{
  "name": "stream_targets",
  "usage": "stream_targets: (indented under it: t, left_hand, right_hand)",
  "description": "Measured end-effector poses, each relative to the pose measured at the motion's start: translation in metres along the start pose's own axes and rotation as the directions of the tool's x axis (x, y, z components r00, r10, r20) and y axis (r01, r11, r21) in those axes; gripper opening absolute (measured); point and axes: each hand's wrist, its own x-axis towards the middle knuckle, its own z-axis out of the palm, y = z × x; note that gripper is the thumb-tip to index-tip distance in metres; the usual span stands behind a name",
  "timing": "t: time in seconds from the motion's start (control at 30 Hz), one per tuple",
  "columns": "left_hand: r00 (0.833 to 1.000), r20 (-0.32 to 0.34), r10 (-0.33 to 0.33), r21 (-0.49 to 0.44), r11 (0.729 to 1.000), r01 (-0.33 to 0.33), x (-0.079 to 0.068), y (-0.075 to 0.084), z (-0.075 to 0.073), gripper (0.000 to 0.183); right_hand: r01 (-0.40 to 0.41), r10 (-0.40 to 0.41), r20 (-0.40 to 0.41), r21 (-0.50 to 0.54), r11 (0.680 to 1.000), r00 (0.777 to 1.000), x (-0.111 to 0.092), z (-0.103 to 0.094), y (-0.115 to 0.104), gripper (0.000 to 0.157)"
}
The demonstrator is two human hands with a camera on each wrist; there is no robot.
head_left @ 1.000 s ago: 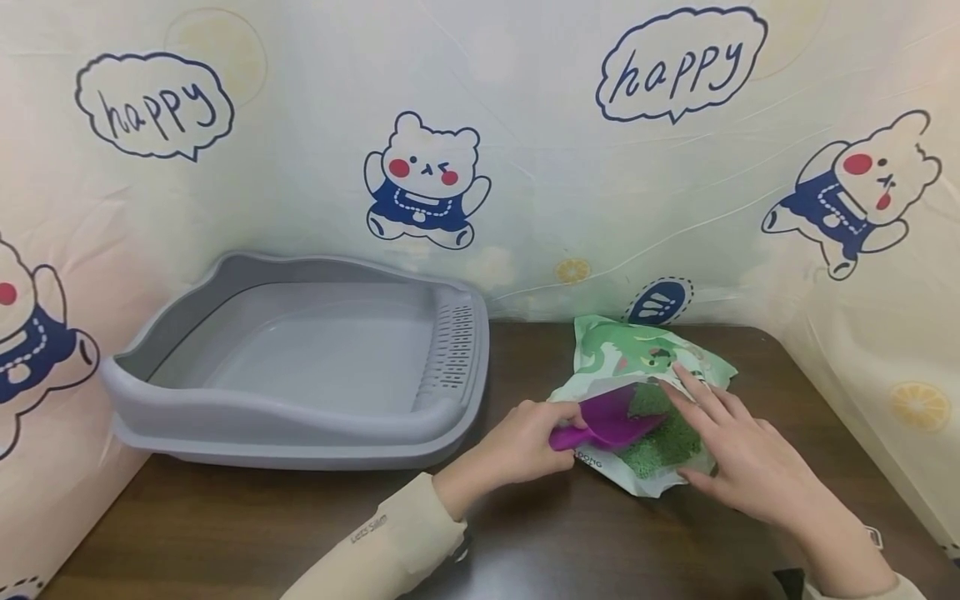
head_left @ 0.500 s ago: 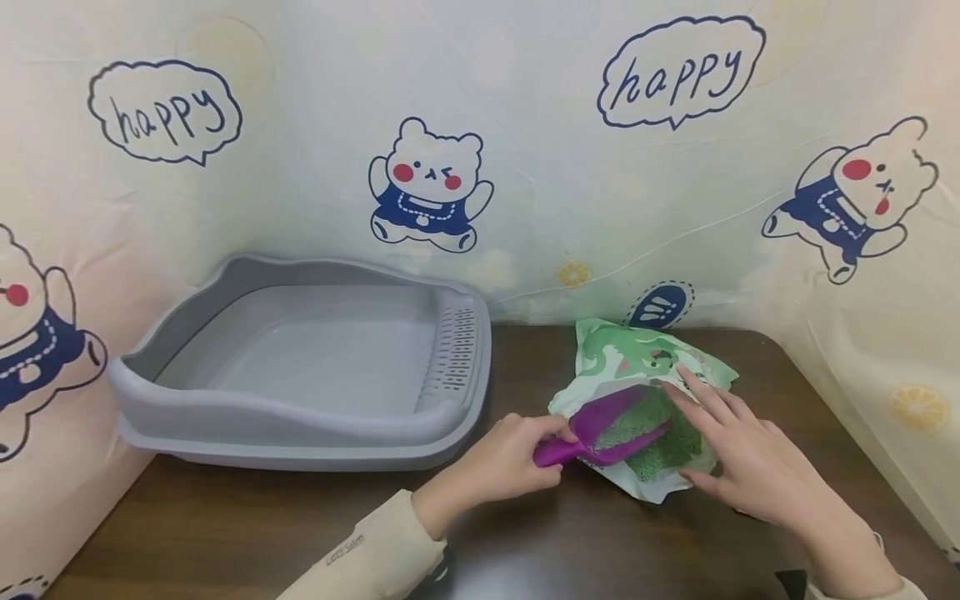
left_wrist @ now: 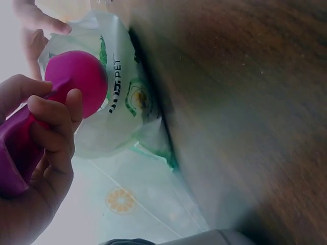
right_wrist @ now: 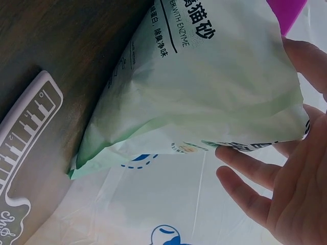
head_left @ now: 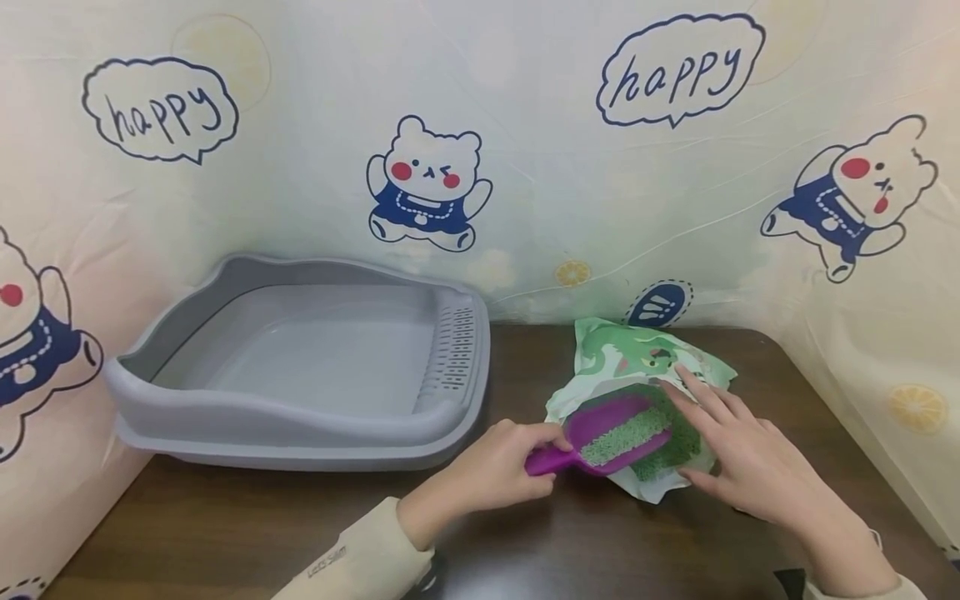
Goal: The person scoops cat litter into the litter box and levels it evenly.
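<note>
My left hand (head_left: 498,467) grips the handle of a purple scoop (head_left: 581,425), fingers curled around it. Green litter pellets (head_left: 626,437) lie along the scoop's bowl, over the mouth of an open cat litter bag (head_left: 630,346). More green pellets show inside the bag. The left wrist view has the rounded back of the scoop (left_wrist: 79,81) in front of the bag (left_wrist: 122,76). At the bag's right side my right hand (head_left: 757,467) spreads nearly straight fingers on its upper edge, thumb at the lower edge. Seen from the right wrist, the fingertips (right_wrist: 232,155) touch the printed bag (right_wrist: 204,97).
A large grey litter tray (head_left: 300,429) with a slotted step stands on the left of the brown table (head_left: 262,517). A flat white-edged thing with piano-key-like marks (right_wrist: 25,138) lies beside the bag. Printed cloth (head_left: 525,167) hangs behind and at both sides.
The scoop has drawn back left and levelled out, now bearing green pellets in its bowl. My left hand moved left with it; the right hand stays at the bag.
</note>
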Motion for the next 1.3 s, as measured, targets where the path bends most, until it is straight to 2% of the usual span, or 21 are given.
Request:
stream_targets:
  t: [0.27, 0.67, 0.93, 1.3]
  left_hand:
    - [1.0, 0.015, 0.007, -0.015, 1.0, -0.007, -0.008, 0.005, -0.01, 0.029]
    - [0.996, 0.088, 0.006, -0.056, 0.998, -0.001, -0.02, 0.005, -0.027, 0.03]
    - [0.995, 0.089, 0.032, -0.061, 0.998, -0.027, -0.03, 0.005, -0.038, 0.031]
    - [0.994, 0.102, 0.038, -0.063, 0.998, -0.032, -0.045, 0.006, -0.056, 0.033]
  right_hand:
    - [0.014, -0.014, -0.018, -0.002, 1.0, 1.0, 0.0, 0.001, 0.0, 0.107]
    - [0.049, -0.049, -0.05, -0.002, 0.999, 0.998, -0.001, 0.005, 0.002, 0.107]
    - [0.082, -0.082, -0.073, -0.009, 0.997, 0.994, -0.001, 0.008, 0.005, 0.106]
    - [0.089, -0.089, -0.066, 0.0, 0.996, 0.994, 0.001, 0.008, 0.007, 0.111]
